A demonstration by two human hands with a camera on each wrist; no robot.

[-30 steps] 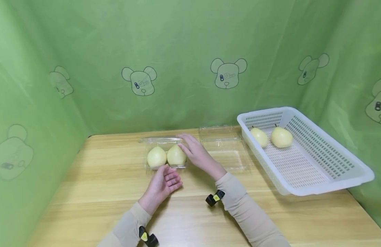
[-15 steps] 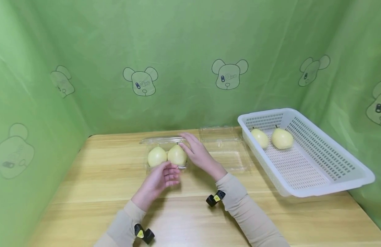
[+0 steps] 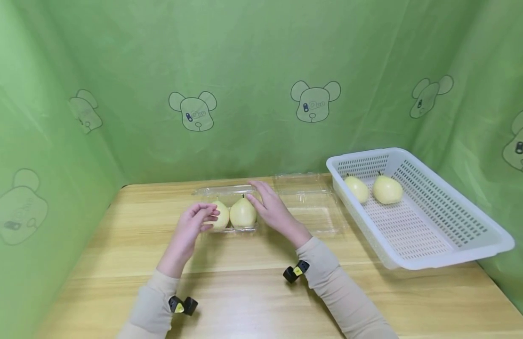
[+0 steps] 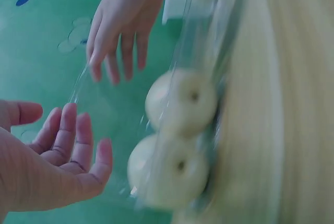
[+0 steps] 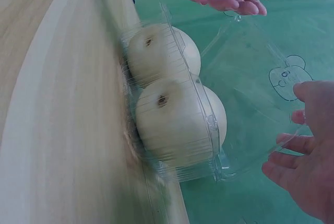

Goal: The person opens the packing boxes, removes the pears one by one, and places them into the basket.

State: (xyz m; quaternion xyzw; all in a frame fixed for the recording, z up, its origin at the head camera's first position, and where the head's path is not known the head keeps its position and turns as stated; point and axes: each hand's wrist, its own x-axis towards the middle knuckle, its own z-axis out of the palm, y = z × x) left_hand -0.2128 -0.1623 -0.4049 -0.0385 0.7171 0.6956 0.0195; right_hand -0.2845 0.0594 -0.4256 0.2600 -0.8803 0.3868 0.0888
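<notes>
A clear plastic clamshell box (image 5: 209,125) with its lid (image 5: 250,88) raised stands mid-table, holding two pale yellow pears (image 3: 243,213) (image 5: 177,119). My right hand (image 3: 271,207) is at the lid's right end, fingers fairly straight, thumb and fingers spread about the lid's edge in the right wrist view. My left hand (image 3: 192,221) hovers in front of the left pear and partly hides it in the head view. In the left wrist view the left hand's loosely bent fingers (image 4: 68,135) reach near the lid's other end, with nothing in them.
To the right of this box lies a second clear clamshell (image 3: 309,212), its lid up. A white slotted plastic basket (image 3: 452,261) stands at the right, with two pears (image 3: 387,189) inside. Green printed curtains (image 3: 253,141) close in the wooden table (image 3: 253,296) behind and at the sides.
My left hand has moved left and up from the box's front edge to beside the left pear. The right hand has stayed nearly still at the raised lid.
</notes>
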